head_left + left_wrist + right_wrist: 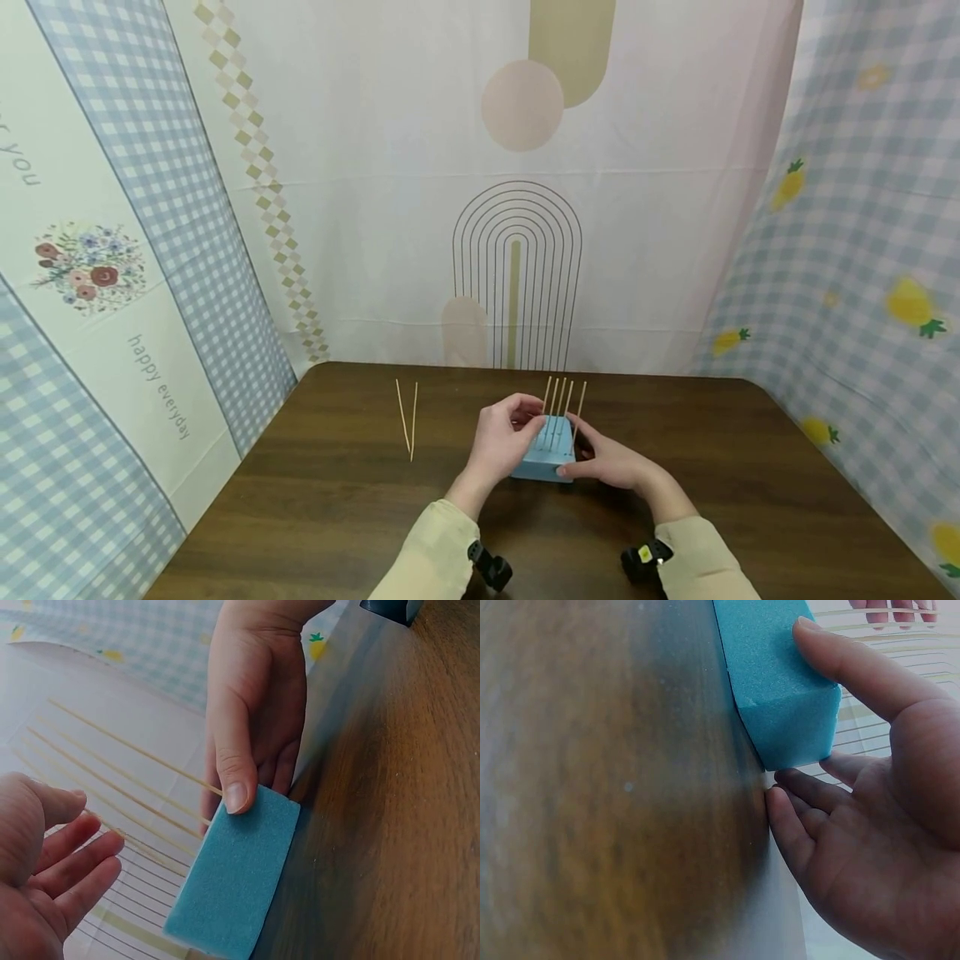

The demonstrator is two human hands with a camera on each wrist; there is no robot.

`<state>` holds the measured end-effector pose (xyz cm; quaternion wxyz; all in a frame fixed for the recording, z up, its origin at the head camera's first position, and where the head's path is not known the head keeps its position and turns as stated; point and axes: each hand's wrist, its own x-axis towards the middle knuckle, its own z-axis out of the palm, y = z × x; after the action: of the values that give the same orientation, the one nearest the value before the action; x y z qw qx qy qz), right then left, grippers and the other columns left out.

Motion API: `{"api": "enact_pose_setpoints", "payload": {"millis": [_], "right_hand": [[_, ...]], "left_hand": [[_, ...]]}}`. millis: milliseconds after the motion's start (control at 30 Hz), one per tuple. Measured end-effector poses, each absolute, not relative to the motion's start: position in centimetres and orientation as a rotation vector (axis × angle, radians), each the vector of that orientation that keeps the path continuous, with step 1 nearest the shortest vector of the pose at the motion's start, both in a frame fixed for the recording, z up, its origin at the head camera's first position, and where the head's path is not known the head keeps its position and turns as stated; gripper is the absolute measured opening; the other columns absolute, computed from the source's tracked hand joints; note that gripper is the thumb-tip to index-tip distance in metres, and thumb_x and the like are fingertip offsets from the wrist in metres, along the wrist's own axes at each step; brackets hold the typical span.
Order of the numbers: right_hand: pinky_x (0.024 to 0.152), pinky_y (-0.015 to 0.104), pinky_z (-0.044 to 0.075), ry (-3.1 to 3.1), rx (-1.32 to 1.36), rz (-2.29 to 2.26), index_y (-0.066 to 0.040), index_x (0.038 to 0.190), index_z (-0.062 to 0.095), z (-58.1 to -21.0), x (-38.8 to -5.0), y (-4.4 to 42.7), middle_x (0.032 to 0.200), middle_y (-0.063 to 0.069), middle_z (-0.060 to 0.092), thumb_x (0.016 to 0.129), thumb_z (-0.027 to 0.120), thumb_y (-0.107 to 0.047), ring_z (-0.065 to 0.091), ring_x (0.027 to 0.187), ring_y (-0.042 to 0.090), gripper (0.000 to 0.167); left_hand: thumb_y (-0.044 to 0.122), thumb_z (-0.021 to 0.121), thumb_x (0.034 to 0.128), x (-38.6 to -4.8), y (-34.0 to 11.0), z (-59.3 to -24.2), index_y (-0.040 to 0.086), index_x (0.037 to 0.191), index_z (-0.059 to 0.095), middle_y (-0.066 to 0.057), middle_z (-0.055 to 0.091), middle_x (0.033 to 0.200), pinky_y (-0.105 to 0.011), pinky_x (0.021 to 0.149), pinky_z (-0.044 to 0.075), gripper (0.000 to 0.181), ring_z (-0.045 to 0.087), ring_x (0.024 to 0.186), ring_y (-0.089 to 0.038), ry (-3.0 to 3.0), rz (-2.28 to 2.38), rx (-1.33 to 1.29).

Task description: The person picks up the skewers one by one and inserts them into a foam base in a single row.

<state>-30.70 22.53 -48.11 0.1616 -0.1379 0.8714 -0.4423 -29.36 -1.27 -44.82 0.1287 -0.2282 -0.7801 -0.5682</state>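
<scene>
A light-blue foam block [542,468] sits on the table with several thin wooden sticks [562,398] standing upright in its top. My right hand [618,463] grips the block at its right end. In the right wrist view the thumb [847,660] presses on the block's front face, while the other fingers lie by its end and far side. At the block's left end, my left hand [501,437] pinches the leftmost stick [547,392] between thumb and fingertips. The left wrist view shows that thumb and finger meeting along the stick.
Two loose sticks [413,421] lie on the dark wooden table [322,500], left of the block, their near ends close together. A printed cloth [390,250] hangs behind the table, with checked cloths at both sides.
</scene>
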Motion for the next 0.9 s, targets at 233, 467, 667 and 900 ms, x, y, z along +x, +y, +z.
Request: {"api": "enact_pose_setpoints", "payload": {"millis": [233,467,667,900], "right_hand": [[0.118,0.068,0.032,2.504,-0.397,-1.239,-0.012,0.172,0.013,-48.1,-30.7,22.5,0.171,0.032,0.02,0.092,0.082,-0.045,0.035,0.151,0.051,0.111],[0.119,0.067,0.032,2.502,-0.418,-1.25,-0.013,0.173,0.013,-48.2,-30.7,22.7,0.172,0.032,0.018,0.091,0.084,-0.042,0.036,0.151,0.051,0.112],[0.119,0.067,0.031,2.503,-0.432,-1.254,-0.013,0.173,0.013,-48.1,-30.6,22.8,0.172,0.032,0.017,0.091,0.085,-0.042,0.033,0.152,0.051,0.113],[0.119,0.068,0.032,2.507,-0.438,-1.252,-0.013,0.173,0.013,-48.2,-30.6,22.7,0.172,0.033,0.016,0.092,0.084,-0.042,0.037,0.15,0.052,0.112]], "left_hand": [[0.003,0.077,0.0983,-29.8,-3.0,-45.5,0.006,0.113,0.077,-0.004,0.078,0.103,-0.03,0.085,0.06,0.015,0.075,0.094,-0.017,-2.306,-1.649,-0.62],[0.004,0.079,0.0945,-31.5,-7.6,-46.5,0.003,0.108,0.078,-0.003,0.079,0.097,-0.031,0.078,0.058,0.014,0.071,0.085,-0.013,-2.426,-1.527,-0.53],[-0.001,0.08,0.0906,-33.4,-12.5,-46.8,0.002,0.106,0.078,-0.005,0.078,0.094,-0.033,0.077,0.059,0.016,0.072,0.084,-0.018,-2.463,-1.476,-0.354],[-0.009,0.077,0.0877,-35.1,-17.2,-46.9,-0.005,0.112,0.076,-0.019,0.077,0.101,-0.033,0.078,0.059,0.025,0.075,0.091,-0.028,-2.428,-1.531,-0.082]]}}
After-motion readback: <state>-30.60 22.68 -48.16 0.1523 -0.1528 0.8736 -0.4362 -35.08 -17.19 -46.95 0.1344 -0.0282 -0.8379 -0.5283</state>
